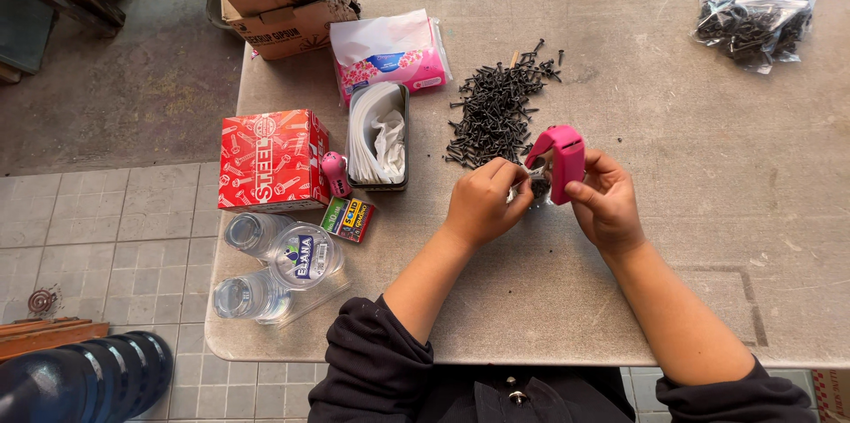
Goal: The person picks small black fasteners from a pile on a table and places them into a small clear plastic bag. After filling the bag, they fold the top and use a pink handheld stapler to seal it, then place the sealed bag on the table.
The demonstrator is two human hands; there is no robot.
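The right hand point(607, 203) clenched its fingers around a pink stapler point(560, 159). The left hand point(482, 202) pinched a small clear bag point(534, 180) at the stapler's mouth. Behind them, loose black screws point(496, 109) lay on the tabletop point(691, 237).

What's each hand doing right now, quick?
Left hand: closed, pinching a small clear bag of screws at the stapler's mouth.
Right hand: closed around the pink stapler.
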